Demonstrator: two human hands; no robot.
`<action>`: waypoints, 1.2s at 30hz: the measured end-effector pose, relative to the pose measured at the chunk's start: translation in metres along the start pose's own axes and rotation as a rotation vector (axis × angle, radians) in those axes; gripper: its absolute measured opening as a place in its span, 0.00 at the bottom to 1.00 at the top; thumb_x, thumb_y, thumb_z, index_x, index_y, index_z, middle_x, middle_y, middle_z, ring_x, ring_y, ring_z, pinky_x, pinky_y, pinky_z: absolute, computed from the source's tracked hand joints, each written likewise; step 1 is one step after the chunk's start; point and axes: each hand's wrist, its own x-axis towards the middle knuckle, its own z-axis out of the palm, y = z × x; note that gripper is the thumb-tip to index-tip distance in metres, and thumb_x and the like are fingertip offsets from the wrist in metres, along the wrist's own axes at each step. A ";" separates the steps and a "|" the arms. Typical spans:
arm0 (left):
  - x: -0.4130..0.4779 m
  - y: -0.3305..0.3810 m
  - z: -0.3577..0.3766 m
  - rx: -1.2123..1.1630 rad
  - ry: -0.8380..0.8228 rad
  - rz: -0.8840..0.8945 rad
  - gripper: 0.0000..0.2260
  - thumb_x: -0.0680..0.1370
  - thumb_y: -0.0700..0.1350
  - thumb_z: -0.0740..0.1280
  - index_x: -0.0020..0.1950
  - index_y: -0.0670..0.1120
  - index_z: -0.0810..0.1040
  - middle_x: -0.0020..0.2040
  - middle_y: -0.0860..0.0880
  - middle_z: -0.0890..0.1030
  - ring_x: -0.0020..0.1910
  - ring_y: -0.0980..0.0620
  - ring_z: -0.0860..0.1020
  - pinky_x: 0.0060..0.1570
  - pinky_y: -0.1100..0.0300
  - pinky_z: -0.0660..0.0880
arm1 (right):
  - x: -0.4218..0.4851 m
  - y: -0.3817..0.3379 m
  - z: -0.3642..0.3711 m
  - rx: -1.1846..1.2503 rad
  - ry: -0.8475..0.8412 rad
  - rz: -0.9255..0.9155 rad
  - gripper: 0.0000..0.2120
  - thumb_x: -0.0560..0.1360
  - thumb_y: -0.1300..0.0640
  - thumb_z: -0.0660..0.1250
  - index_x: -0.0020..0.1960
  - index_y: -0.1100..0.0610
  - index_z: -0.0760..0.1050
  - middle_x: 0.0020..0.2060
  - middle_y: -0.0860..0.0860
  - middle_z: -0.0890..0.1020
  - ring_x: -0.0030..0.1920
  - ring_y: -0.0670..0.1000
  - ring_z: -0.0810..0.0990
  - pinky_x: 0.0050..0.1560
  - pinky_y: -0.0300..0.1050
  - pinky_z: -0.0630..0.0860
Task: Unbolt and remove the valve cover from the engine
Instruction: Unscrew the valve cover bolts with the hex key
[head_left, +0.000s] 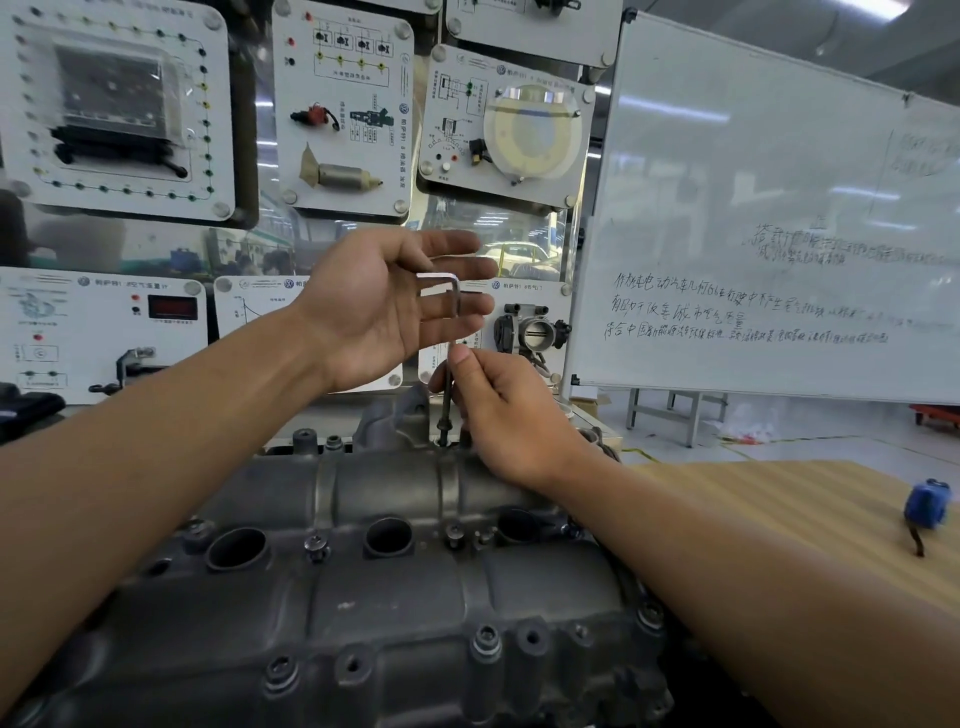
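Hex key (456, 302) stands upright at valve cover's (384, 486) far edge.

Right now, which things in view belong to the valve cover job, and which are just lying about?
In the job: valve cover; hex key, standing in a far-edge bolt; right hand pinching its shaft; left hand open by its short arm.
Lying about: blue object on the wooden table; whiteboard; wall display panels.

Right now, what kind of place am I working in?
Probably an automotive training workshop: wall-mounted demonstration panels carrying car parts, a whiteboard with handwritten notes, and an engine's valve cover on the bench.
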 end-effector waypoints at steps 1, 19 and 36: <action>0.000 -0.001 0.000 0.020 -0.025 0.003 0.16 0.76 0.36 0.52 0.55 0.41 0.77 0.48 0.44 0.83 0.39 0.47 0.81 0.40 0.56 0.81 | 0.000 0.000 0.000 0.011 0.004 0.002 0.20 0.85 0.52 0.54 0.42 0.59 0.78 0.23 0.44 0.70 0.25 0.42 0.67 0.30 0.38 0.65; 0.007 -0.010 0.017 0.408 0.227 0.095 0.19 0.59 0.56 0.78 0.39 0.46 0.79 0.36 0.49 0.79 0.24 0.56 0.70 0.20 0.66 0.65 | -0.001 -0.002 0.000 -0.024 -0.015 -0.020 0.22 0.85 0.51 0.54 0.45 0.63 0.79 0.21 0.44 0.70 0.23 0.41 0.68 0.29 0.36 0.65; 0.002 -0.001 0.003 0.011 -0.018 -0.096 0.14 0.82 0.41 0.54 0.62 0.43 0.76 0.43 0.45 0.81 0.39 0.49 0.80 0.44 0.54 0.82 | 0.000 0.000 -0.001 -0.040 -0.018 -0.019 0.19 0.85 0.53 0.54 0.42 0.58 0.77 0.19 0.42 0.71 0.23 0.40 0.70 0.28 0.34 0.64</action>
